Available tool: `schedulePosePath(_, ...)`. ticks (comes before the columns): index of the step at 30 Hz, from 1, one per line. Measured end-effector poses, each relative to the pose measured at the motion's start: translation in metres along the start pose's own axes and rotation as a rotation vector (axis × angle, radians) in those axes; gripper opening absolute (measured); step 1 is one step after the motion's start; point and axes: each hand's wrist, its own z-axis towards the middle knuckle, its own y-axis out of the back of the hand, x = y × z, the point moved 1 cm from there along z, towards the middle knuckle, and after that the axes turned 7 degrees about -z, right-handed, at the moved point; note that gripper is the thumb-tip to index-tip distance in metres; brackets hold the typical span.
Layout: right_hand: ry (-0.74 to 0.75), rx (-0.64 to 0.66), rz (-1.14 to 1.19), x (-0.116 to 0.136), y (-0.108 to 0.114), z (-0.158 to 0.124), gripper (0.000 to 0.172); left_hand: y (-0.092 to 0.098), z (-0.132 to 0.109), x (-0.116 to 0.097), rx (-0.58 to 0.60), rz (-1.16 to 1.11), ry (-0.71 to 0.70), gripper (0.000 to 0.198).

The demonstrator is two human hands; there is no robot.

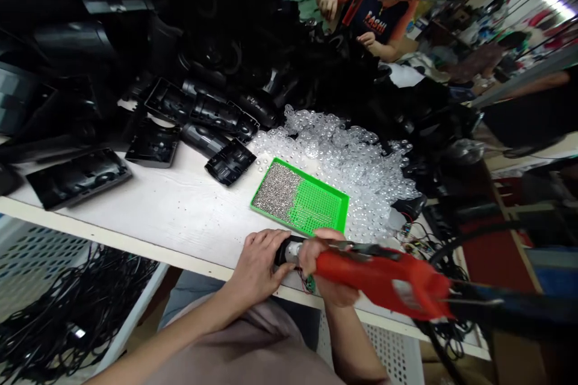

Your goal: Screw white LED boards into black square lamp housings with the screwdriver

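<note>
Green screw tray, clear plastic domes just beyond on desk | left grip clenched on black housing | right grip clenched on red screwdriver

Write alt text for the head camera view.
A person's left hand grips a black cylindrical part while the right hand holds a red electric screwdriver to it. On the white workbench lie a green tray of screws, clear plastic pieces and heaped black plastic housings.

You are finding passage for your left hand leftward along the white table, up to the black plastic housings. The green tray is standing just ahead, and the red electric screwdriver's black cable is blocking the way right of your right hand.
</note>
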Motion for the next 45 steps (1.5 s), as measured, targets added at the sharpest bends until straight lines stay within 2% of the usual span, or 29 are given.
schedulePosePath(3, 0.238, -0.178, 0.030, 0.023, 0.029, 0.011, 0.069, 0.000, 0.001, 0.001, 0.012, 0.025, -0.017, 0.052)
schedulePosePath(6, 0.332, -0.305, -0.026, 0.023, 0.063, 0.033, 0.066, 0.000, 0.002, 0.002, 0.016, 0.059, -0.035, 0.052)
schedulePosePath(8, 0.312, -0.339, -0.062, 0.010, 0.080, 0.048, 0.065, 0.000, 0.003, 0.003, 0.009, 0.079, -0.041, 0.051)
schedulePosePath(11, 0.240, -0.373, -0.091, -0.017, 0.091, 0.064, 0.065, 0.000, 0.003, 0.005, 0.004, 0.104, -0.048, 0.051)
schedulePosePath(15, 0.179, -0.361, -0.082, -0.039, 0.094, 0.069, 0.065, -0.002, 0.002, 0.009, -0.009, 0.129, -0.054, 0.053)
schedulePosePath(20, 0.160, -0.357, -0.054, -0.047, 0.097, 0.069, 0.066, -0.004, 0.002, 0.011, -0.009, 0.144, -0.061, 0.054)
schedulePosePath(34, 0.132, -0.302, -0.099, -0.050, 0.091, 0.071, 0.069, -0.003, 0.002, 0.009, -0.011, 0.134, -0.056, 0.056)
schedulePosePath(36, 0.151, -0.327, -0.098, -0.038, 0.088, 0.072, 0.068, -0.003, 0.003, 0.007, -0.001, 0.127, -0.042, 0.055)
schedulePosePath(39, 0.229, -0.367, -0.055, -0.002, 0.073, 0.067, 0.064, -0.001, 0.003, 0.003, 0.015, 0.107, -0.026, 0.054)
schedulePosePath(42, 0.224, -0.248, 0.066, 0.032, 0.045, 0.052, 0.066, 0.000, 0.004, -0.001, 0.026, 0.085, -0.009, 0.056)
schedulePosePath(45, 0.137, -0.164, 0.152, 0.035, 0.015, 0.029, 0.070, -0.001, 0.003, -0.002, 0.020, 0.066, -0.007, 0.056)
